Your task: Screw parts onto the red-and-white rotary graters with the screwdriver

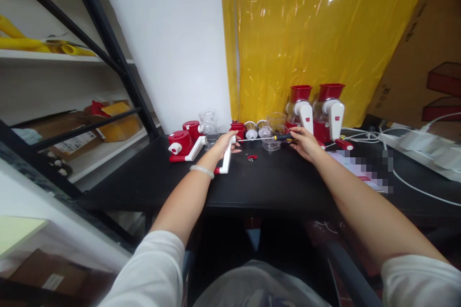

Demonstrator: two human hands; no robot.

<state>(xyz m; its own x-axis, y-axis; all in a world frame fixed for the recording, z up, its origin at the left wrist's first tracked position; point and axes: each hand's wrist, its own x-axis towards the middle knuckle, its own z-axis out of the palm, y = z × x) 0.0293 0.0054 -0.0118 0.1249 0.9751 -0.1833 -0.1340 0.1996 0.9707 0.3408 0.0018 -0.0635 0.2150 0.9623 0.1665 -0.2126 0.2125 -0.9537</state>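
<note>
My left hand is closed around a white crank handle with a red grip at its lower end. In my right hand is a screwdriver with a black and yellow handle, lying level. Its long shaft points left, and the tip reaches the top of the crank handle; whether it sits in a screw is too small to tell. Below the shaft, a small red part lies on the black table beside tiny pieces. Behind the hands stand metal grater drums and a clear plastic container.
Two assembled red-and-white rotary graters stand at the back right, near white cables and a power strip. Red bases with another crank lie at the left. A tablet-like sheet rests right of my forearm. A black-framed shelf borders the left.
</note>
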